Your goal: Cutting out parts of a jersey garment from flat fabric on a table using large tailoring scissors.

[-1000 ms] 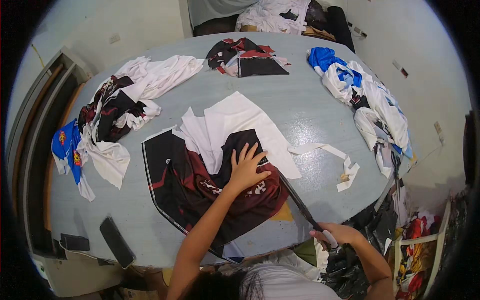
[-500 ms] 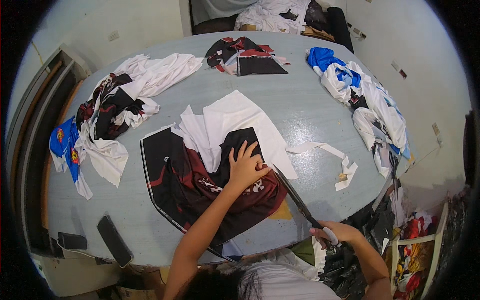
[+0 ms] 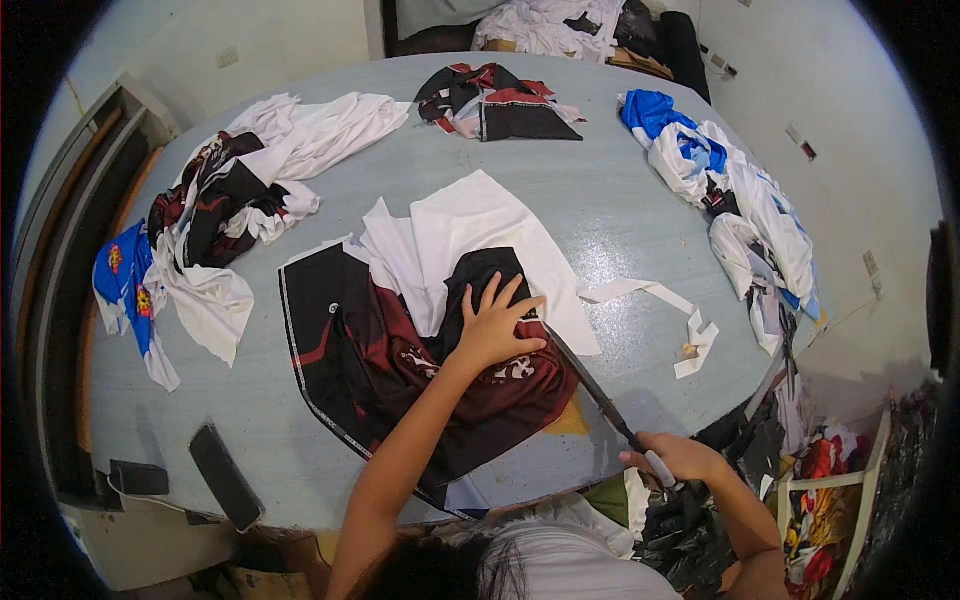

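Note:
A printed black and dark-red piece of fabric [image 3: 330, 350] with white markings is spread at the near middle of the table. Under and beyond it lies white fabric [image 3: 490, 225]. My left hand [image 3: 497, 325] rests on the printed piece, fingers spread, beside a folded-over black part. Long dark scissors [image 3: 605, 408] are gripped in my right hand [image 3: 675, 458] at the table's near edge. Their blades point up and left, with the tips at the fabric close to my left fingers. Whether cloth is between the blades is hard to see.
Fabric heaps lie at the left [image 3: 225, 205], far middle [image 3: 500, 105] and right [image 3: 735, 190] of the blue-grey table [image 3: 380, 190]. A white strip [image 3: 655, 295] curls right of the scissors. A black phone-like slab [image 3: 226, 478] lies near left. A rack of cloths [image 3: 825, 490] stands lower right.
The view has shifted slightly. My left fingers have spread a little, one now reaching further right over the fabric. My right hand still holds the scissors in nearly the same place.

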The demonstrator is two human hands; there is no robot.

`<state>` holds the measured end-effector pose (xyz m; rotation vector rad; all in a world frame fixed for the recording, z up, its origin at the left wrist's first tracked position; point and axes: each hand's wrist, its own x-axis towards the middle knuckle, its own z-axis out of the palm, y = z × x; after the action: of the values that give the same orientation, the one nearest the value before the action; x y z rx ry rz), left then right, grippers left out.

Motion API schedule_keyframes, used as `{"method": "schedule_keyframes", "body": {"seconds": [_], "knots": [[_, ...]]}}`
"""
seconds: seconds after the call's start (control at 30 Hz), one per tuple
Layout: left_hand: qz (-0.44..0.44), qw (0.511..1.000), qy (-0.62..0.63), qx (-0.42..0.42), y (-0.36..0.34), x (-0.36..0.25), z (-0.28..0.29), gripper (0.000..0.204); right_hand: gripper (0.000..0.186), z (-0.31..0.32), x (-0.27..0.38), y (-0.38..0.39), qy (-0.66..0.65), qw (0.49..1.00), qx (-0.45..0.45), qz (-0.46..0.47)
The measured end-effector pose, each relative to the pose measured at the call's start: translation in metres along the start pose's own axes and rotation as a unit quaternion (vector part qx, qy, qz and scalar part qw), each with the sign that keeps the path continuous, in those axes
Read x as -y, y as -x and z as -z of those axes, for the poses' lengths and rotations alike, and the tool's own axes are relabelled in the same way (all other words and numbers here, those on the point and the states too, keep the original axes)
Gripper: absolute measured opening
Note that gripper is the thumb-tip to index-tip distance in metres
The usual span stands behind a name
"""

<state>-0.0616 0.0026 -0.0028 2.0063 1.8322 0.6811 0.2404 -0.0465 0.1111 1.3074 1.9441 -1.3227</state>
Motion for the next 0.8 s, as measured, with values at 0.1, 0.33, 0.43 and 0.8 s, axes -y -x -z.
{"method": "schedule_keyframes", "body": {"seconds": [0.1, 0.33, 0.43, 0.8], "knots": [[-0.003, 1.000, -0.025, 0.016, -0.002, -0.002, 0.001, 0.069, 0.057, 0.001, 0.004, -0.007, 0.025, 1.000, -0.005, -0.006], [-0.009, 1.000, -0.008, -0.018, -0.001, -0.002, -0.001, 0.067, 0.064, -0.016, 0.006, -0.008, 0.072, 0.995, -0.067, 0.001], [-0.006, 1.000, -0.022, 0.010, -0.001, -0.001, -0.001, 0.070, 0.066, -0.021, 0.012, -0.006, 0.086, 0.992, -0.097, 0.001], [-0.015, 1.000, -0.021, -0.004, -0.003, -0.001, 0.000, 0.071, 0.066, -0.029, 0.016, -0.013, 0.070, 0.992, -0.109, -0.003]]}}
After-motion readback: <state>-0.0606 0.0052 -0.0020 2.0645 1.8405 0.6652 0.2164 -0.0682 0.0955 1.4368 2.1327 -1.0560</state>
